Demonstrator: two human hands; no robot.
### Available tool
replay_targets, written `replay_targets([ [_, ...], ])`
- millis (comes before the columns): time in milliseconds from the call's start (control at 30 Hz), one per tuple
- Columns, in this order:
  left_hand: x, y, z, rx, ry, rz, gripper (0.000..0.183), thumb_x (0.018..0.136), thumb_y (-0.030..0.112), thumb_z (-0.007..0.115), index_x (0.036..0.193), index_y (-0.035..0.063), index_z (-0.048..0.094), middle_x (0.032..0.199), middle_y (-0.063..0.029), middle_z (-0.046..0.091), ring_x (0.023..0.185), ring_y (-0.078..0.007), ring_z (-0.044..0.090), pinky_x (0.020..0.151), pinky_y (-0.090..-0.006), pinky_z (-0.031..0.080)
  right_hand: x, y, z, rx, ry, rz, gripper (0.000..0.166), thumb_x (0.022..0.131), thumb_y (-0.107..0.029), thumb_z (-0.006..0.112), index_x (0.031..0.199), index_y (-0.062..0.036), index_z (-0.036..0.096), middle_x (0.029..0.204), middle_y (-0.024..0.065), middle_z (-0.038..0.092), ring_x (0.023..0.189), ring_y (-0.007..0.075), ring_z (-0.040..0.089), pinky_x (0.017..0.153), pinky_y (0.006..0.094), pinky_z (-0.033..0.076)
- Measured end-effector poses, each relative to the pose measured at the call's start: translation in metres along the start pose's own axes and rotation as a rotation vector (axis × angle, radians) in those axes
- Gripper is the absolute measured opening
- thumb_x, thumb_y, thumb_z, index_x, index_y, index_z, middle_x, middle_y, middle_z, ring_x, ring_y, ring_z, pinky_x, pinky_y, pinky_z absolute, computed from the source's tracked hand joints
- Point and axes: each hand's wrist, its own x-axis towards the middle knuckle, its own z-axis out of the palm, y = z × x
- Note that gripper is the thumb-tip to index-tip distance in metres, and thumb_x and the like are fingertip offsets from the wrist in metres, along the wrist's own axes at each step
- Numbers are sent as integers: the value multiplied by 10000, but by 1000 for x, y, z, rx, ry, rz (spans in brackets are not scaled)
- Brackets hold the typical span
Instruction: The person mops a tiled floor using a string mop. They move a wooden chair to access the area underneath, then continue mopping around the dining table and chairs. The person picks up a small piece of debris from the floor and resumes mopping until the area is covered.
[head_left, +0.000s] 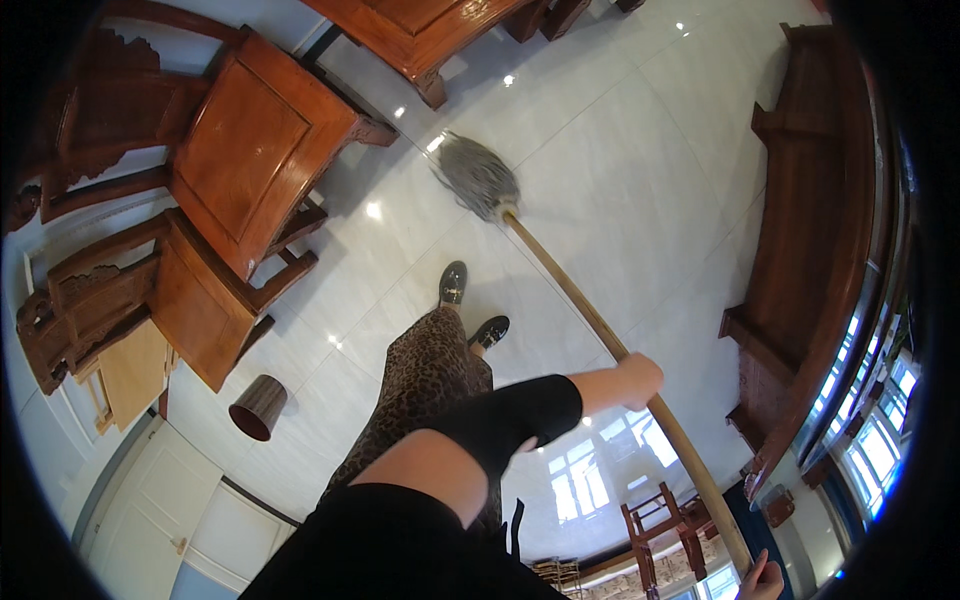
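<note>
A string mop with grey strands (477, 176) rests its head on the pale tiled floor, ahead of my feet. Its long wooden handle (570, 289) slants from there down to the lower right. My left hand (641, 380) is wrapped around the handle partway along it, with the arm reaching across my body. Near the handle's top end, at the bottom edge of the view, my right hand (762, 579) holds the wood and is partly cut off by the frame.
A carved wooden armchair (251, 150) and a smaller wooden chair (202, 300) line the left side, by a brown waste bin (259, 407). Another wooden piece of furniture (420, 34) stands ahead. Along the right runs a long dark wooden cabinet (806, 202). A small wooden stool (664, 525) stands behind.
</note>
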Motion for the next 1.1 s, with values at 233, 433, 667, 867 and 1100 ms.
replay_targets([
  [233, -30, -10, 50, -64, 13, -130, 96, 623, 116, 620, 711, 99, 653, 737, -89, 633, 729, -267, 619, 648, -390, 464, -2, 40, 63, 44, -154, 45, 316, 812, -170, 617, 601, 51, 537, 477, 55, 456, 451, 82, 378, 404, 286, 294],
  [433, -137, -133, 29, 107, 114, -364, 108, 566, 151, 622, 645, 81, 638, 664, -115, 611, 685, -300, 611, 622, -429, 475, -5, -99, 148, 438, -213, -33, 391, 819, -178, 621, 532, 41, 472, 437, 39, 385, 437, 75, 322, 390, 298, 247],
  [667, -284, -220, 3, 214, 575, -527, 102, 562, 166, 604, 566, 101, 526, 646, -92, 554, 716, -310, 539, 700, -402, 419, -21, -253, 129, 439, -61, -757, 220, 705, -179, 697, 633, -38, 544, 493, 69, 476, 412, 247, 475, 394, 340, 361],
  [867, -275, -193, 22, 253, 808, -523, 116, 573, 160, 610, 563, 111, 505, 649, -76, 535, 723, -292, 521, 726, -372, 411, -38, -228, 118, 421, -60, -1031, 246, 694, -201, 719, 801, -33, 576, 545, 41, 481, 435, 195, 482, 377, 313, 352],
  [1100, -106, -87, 78, 99, 1040, -238, 139, 511, 128, 674, 555, 137, 542, 609, -64, 546, 671, -269, 555, 644, -395, 423, -15, -42, 75, 110, 275, -841, 95, 740, -70, 645, 815, -15, 628, 680, 115, 603, 568, 236, 567, 560, 336, 453],
])
